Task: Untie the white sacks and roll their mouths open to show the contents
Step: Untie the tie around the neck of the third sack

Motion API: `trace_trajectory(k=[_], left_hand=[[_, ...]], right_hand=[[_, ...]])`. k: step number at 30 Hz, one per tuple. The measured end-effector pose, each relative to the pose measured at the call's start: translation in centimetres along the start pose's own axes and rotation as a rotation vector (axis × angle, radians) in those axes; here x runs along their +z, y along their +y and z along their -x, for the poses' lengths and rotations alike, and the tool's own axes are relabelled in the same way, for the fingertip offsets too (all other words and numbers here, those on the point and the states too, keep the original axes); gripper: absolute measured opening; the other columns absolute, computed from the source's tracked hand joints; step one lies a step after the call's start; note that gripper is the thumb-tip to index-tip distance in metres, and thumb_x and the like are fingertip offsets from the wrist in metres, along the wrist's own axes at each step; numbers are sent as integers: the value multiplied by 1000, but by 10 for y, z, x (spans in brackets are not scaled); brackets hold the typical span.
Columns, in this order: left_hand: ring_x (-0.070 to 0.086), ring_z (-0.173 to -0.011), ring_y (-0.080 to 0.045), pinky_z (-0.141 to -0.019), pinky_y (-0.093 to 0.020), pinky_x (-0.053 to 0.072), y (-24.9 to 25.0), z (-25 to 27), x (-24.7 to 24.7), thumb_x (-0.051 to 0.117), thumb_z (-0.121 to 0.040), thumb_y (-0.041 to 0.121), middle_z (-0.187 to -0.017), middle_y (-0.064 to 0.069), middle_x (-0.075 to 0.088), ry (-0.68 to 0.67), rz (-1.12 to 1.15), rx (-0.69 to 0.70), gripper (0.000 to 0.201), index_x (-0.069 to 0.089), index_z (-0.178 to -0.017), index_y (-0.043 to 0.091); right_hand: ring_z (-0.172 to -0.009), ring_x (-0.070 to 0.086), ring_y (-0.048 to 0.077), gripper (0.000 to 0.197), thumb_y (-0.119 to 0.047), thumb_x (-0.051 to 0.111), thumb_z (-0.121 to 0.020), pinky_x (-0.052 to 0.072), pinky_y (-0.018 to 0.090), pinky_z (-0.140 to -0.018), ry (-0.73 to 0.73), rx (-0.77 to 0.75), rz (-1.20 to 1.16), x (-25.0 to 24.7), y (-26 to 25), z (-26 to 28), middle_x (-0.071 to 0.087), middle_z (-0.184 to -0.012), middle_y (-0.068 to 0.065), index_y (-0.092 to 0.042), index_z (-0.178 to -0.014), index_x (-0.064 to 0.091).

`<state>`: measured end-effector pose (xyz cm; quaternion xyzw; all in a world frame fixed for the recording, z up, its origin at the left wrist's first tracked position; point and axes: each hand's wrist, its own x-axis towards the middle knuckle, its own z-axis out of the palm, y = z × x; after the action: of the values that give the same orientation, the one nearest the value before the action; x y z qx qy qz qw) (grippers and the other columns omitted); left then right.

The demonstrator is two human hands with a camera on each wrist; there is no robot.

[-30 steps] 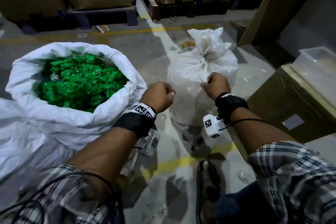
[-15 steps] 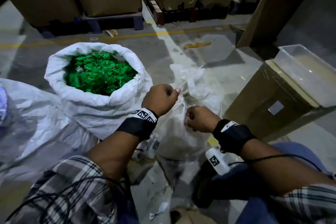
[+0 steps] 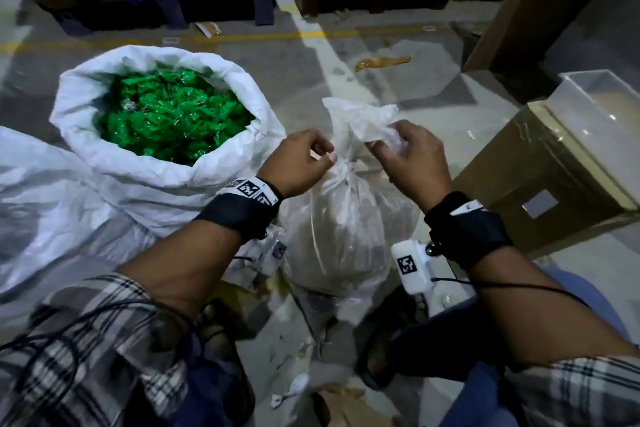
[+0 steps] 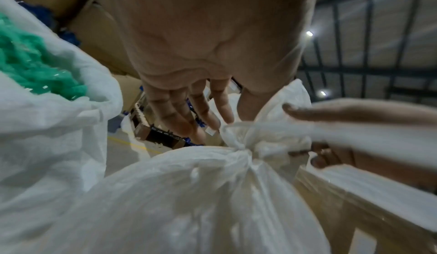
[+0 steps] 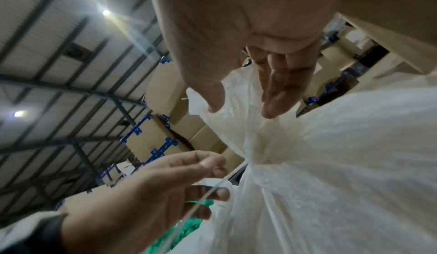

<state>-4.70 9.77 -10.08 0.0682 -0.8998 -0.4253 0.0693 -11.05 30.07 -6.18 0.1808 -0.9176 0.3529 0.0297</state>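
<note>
A tied white sack (image 3: 346, 232) stands on the floor between my feet, its neck cinched by a knot (image 3: 343, 167). My left hand (image 3: 325, 158) is at the knot's left side and pinches a thin clear tie string (image 5: 212, 187) between thumb and forefinger. My right hand (image 3: 381, 142) pinches the crumpled loose top of the sack (image 3: 360, 118) above the knot. To the left stands an open white sack (image 3: 138, 177) with its mouth rolled down, full of green wrapped pieces (image 3: 166, 121). The tied sack's contents show only as a dull beige through the plastic.
A cardboard box (image 3: 540, 184) with a clear plastic tub (image 3: 609, 107) on it stands close at the right. Another white sack (image 3: 38, 204) lies at the far left. Pallets with cartons (image 3: 207, 7) line the back. My sandalled feet (image 3: 384, 343) flank the sack.
The tied sack has come closer and now stands upright in front of me. My right hand moved up from its side to the loose top; my left hand went to the knot.
</note>
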Motion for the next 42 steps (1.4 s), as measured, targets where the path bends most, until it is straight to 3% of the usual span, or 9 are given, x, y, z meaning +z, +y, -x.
trace_trajectory(k=[5, 7, 13, 17, 22, 26, 30, 34, 42], left_hand=[[61, -87, -9, -79, -24, 48, -4, -10, 13, 69, -92, 35, -98, 8, 70, -40, -127, 46, 18, 72, -104, 22], [62, -82, -6, -73, -22, 45, -1, -13, 15, 69, -92, 33, -90, 9, 71, -30, -120, 63, 13, 75, -101, 25], [64, -79, -7, -74, -23, 48, 11, -22, 24, 70, -90, 31, -84, 6, 75, 2, -76, 67, 13, 79, -97, 26], [65, -79, -7, -73, -23, 50, 15, -24, 30, 71, -87, 34, -81, 11, 73, 0, -109, 8, 10, 78, -90, 27], [64, -78, -7, -74, -22, 49, 17, -21, 30, 69, -88, 31, -80, 11, 71, 7, -120, -10, 12, 79, -91, 25], [66, -81, -9, -76, -24, 51, 18, -18, 28, 68, -89, 30, -83, 9, 74, 1, -121, -26, 13, 79, -91, 24], [63, -84, -9, -73, -23, 45, 17, -14, 25, 66, -91, 31, -87, 10, 73, -27, -158, -23, 13, 77, -91, 24], [58, -83, -10, -71, -22, 38, 13, -14, 18, 64, -91, 29, -84, 12, 65, -47, -211, -39, 10, 68, -82, 29], [59, -77, -13, -67, -30, 44, 20, -10, 10, 67, -91, 28, -79, 7, 66, -136, -187, 111, 11, 73, -88, 18]], right_hand=[[-60, 70, 25, 26, -35, 65, -91, 57, 35, -45, 64, 105, -229, -1, 5, -14, 68, -91, 10, -12, -103, 70], [-54, 68, 28, 23, -31, 65, -91, 56, 40, -40, 81, 151, -279, -3, 6, -18, 67, -87, 16, -10, -97, 71], [-54, 69, 24, 10, -26, 68, -88, 56, 37, -41, 66, 147, -361, -9, -1, -22, 71, -85, 10, -17, -87, 71], [-95, 59, 19, 38, -34, 74, -83, 54, 39, -77, 197, 77, -121, -12, 1, -17, 56, -110, 1, -12, -109, 57], [-70, 51, 23, 32, -44, 69, -79, 33, 29, -64, 215, 19, 205, -21, -8, 0, 57, -74, -2, -23, -79, 45], [-68, 68, 21, 35, -42, 72, -80, 55, 33, -70, 7, 60, 48, -11, -11, 12, 64, -61, -1, -16, -65, 53], [-93, 70, 16, 12, -29, 73, -83, 57, 28, -86, -75, 64, 43, 1, -6, 13, 74, -86, -4, -20, -91, 74], [-107, 69, 16, 47, -24, 73, -82, 54, 34, -99, -143, 84, -28, 9, -7, 8, 72, -115, 2, -18, -128, 65], [-82, 65, 25, 23, -30, 54, -98, 49, 34, -73, -176, -23, 53, 20, 4, -3, 70, -79, 5, -13, -89, 66]])
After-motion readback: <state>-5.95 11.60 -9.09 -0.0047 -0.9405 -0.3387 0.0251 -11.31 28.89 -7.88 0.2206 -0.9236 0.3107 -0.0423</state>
